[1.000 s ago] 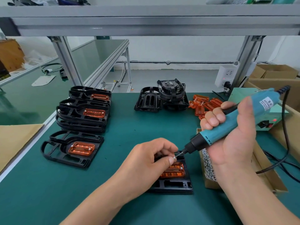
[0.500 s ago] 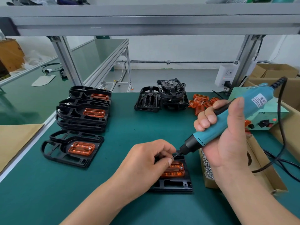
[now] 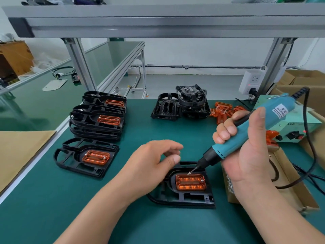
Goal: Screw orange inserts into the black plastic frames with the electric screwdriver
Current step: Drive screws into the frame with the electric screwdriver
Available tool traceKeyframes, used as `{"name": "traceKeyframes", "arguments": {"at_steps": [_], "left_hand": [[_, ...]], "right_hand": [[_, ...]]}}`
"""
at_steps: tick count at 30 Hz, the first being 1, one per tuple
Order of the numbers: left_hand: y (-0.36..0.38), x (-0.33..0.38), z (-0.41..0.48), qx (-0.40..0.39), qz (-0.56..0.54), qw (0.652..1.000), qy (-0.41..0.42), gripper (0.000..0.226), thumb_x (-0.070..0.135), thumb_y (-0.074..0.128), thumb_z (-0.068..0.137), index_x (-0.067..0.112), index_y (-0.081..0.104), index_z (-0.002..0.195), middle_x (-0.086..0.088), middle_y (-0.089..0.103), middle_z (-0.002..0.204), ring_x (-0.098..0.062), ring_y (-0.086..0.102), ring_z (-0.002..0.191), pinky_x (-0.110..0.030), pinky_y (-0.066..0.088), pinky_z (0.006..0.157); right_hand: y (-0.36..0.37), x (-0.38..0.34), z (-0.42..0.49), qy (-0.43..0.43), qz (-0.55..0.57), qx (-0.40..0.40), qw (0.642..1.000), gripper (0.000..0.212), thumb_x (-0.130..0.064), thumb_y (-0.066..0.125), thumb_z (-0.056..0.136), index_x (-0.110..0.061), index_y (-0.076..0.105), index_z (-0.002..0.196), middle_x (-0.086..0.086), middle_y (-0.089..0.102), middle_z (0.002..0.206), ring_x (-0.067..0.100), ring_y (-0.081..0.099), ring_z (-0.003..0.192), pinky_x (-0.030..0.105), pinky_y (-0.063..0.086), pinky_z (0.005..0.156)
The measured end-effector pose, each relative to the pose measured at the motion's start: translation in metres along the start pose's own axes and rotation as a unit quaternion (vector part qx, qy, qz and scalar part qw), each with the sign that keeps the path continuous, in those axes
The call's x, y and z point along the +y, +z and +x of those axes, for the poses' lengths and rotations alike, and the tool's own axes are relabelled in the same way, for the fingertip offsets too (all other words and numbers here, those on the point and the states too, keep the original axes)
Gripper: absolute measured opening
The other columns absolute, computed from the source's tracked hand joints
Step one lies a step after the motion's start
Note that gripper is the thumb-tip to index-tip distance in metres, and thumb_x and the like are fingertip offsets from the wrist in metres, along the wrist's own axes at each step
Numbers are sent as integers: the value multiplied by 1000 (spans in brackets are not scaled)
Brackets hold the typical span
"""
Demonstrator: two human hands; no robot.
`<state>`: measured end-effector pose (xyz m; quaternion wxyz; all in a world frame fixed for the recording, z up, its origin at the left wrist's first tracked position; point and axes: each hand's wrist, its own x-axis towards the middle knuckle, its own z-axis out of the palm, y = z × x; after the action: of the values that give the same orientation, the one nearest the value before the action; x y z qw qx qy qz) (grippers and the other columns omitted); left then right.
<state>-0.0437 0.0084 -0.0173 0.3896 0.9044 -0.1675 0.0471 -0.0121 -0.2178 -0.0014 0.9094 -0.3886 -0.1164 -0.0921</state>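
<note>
Right hand (image 3: pixel 249 155) grips the screwdriver (image 3: pixel 226 147), bit slanting down-left toward the far-left corner of the insert (image 3: pixel 190 182), which lies crosswise in the frame (image 3: pixel 193 198); left hand (image 3: pixel 149 161) hovers alongside, loosely curled, empty.

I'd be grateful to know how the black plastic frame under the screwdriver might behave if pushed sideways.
Lying flat and low on the green mat, the black plastic frame would probably slide, not tip. Its thin, open ribs suggest it is light and slightly flexible. The left hand seems not to pin it.

One head-worn wide view, looking forward and down, close over the workbench (image 3: pixel 44 208)
</note>
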Motion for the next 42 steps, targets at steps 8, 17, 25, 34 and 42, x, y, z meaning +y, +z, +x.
{"name": "traceKeyframes", "arguments": {"at_steps": [8,17,25,34,42], "left_hand": [[-5,-15,5,-89,101,990,-36,27,38,62,100,34,72,124,17,64,112,2,57,108,-27,47,101],[-3,-18,8,-98,66,992,-51,15,35,64,98,32,74,109,18,68,96,4,60,96,-17,49,82],[-1,-19,9,-93,56,993,-48,14,34,66,98,32,74,108,17,65,96,9,56,99,-6,40,77],[-2,-19,9,-91,37,994,-53,16,32,67,96,31,75,110,20,71,95,6,61,96,-3,43,78],[-1,-17,10,-100,24,993,-65,13,35,66,93,31,72,104,1,70,89,-15,65,84,-29,53,79]], "right_hand": [[13,14,-2,17,-40,-21,999,49,-64,77,83,-19,60,92,-1,48,67,14,48,58,25,45,56],[22,21,-4,31,-66,-55,996,56,-66,84,77,-17,61,93,1,49,66,16,49,56,26,44,54],[27,19,-5,34,-87,-94,991,53,-66,83,78,-19,63,91,3,49,65,17,48,54,27,43,53],[40,19,-4,51,-114,-147,981,54,-60,86,79,-15,61,92,8,47,65,22,48,53,30,42,53],[59,28,-4,84,-179,-203,959,72,-62,86,78,2,55,92,9,50,65,25,49,55,32,43,52]]}}
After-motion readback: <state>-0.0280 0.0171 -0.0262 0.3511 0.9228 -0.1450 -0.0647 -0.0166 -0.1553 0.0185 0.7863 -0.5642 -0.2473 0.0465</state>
